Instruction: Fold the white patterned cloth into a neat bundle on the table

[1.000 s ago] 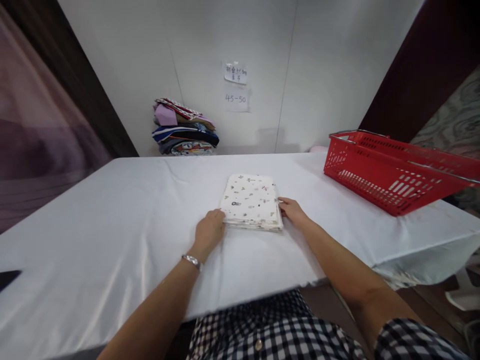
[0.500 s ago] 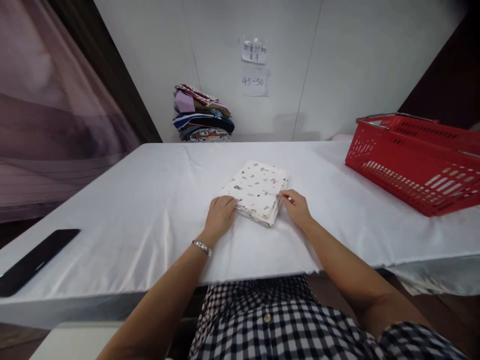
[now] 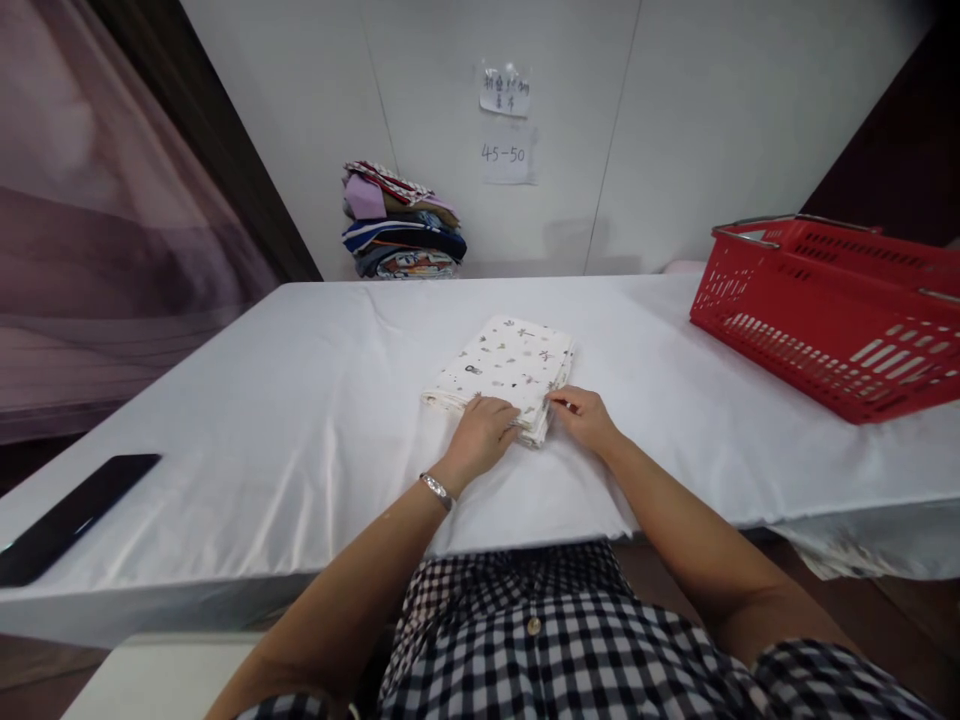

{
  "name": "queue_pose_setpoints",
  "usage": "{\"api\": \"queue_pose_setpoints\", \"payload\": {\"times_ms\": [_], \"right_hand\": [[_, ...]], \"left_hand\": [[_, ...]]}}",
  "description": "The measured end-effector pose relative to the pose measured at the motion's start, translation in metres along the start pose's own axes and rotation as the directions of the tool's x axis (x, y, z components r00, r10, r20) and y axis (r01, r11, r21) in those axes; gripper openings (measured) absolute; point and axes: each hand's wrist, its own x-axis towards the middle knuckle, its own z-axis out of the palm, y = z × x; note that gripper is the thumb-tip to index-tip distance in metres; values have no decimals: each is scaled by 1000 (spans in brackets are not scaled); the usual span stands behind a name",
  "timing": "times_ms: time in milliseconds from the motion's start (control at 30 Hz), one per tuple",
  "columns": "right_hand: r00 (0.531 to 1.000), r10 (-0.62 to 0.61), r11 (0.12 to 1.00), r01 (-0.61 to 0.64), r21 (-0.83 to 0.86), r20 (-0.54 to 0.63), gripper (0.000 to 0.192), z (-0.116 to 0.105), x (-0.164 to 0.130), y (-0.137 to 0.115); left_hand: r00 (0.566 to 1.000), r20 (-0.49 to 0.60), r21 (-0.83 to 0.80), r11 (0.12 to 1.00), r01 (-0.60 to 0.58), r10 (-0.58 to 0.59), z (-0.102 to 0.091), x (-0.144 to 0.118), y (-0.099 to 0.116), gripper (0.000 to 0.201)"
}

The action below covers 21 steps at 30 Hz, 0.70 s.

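A folded white cloth point(image 3: 502, 362) with small printed figures lies in layers on the middle of the white-covered table point(image 3: 300, 420). My left hand point(image 3: 484, 430) is at its near edge, fingers closed over the front layers. At the near right corner my right hand point(image 3: 585, 415) pinches the cloth's side edge between thumb and fingers. The fingertips of both hands are partly hidden against the fabric.
A red plastic basket point(image 3: 817, 315) with metal handles stands at the right. Folded fabrics point(image 3: 405, 225) are piled behind the far edge, against the wall. A black phone point(image 3: 75, 515) lies at the left front. Two paper signs point(image 3: 508, 153) hang on the wall.
My left hand has slid right along the cloth's near edge, uncovering its left corner. My right hand has shifted slightly left and down along the side edge.
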Motion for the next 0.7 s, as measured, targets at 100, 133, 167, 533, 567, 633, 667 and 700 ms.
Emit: {"api": "queue_pose_setpoints", "payload": {"times_ms": [100,133,167,533,567,633,667,700], "right_hand": [[998,58,998,-59,14,30,26,1,-2,0],[996,73,997,-74,23,45,27,0,-3,0],[994,86,996,-88,32,66,28,0,-4,0],[969,92,983,-124,132,229,20,-1,-5,2],[968,93,982,-127,138,231,19,-1,-5,2],[967,100,980,-137,148,233,16,0,-5,2],[966,105,978,-143,151,236,14,0,-5,2],[965,109,977,-148,152,237,11,0,-5,1]], "left_hand": [[1000,7,-15,1000,17,-17,2,3,1,21],[1000,8,-16,1000,24,-24,2,4,2,21],[999,10,-18,999,31,-31,2,5,3,21],[998,-36,-44,998,49,-51,9,5,18,11],[998,-45,-43,998,44,-46,9,4,18,11],[997,-67,-61,997,38,-42,10,3,18,11],[996,-84,-79,996,36,-43,10,3,18,11],[993,-104,-100,994,38,-48,10,3,18,11]]}}
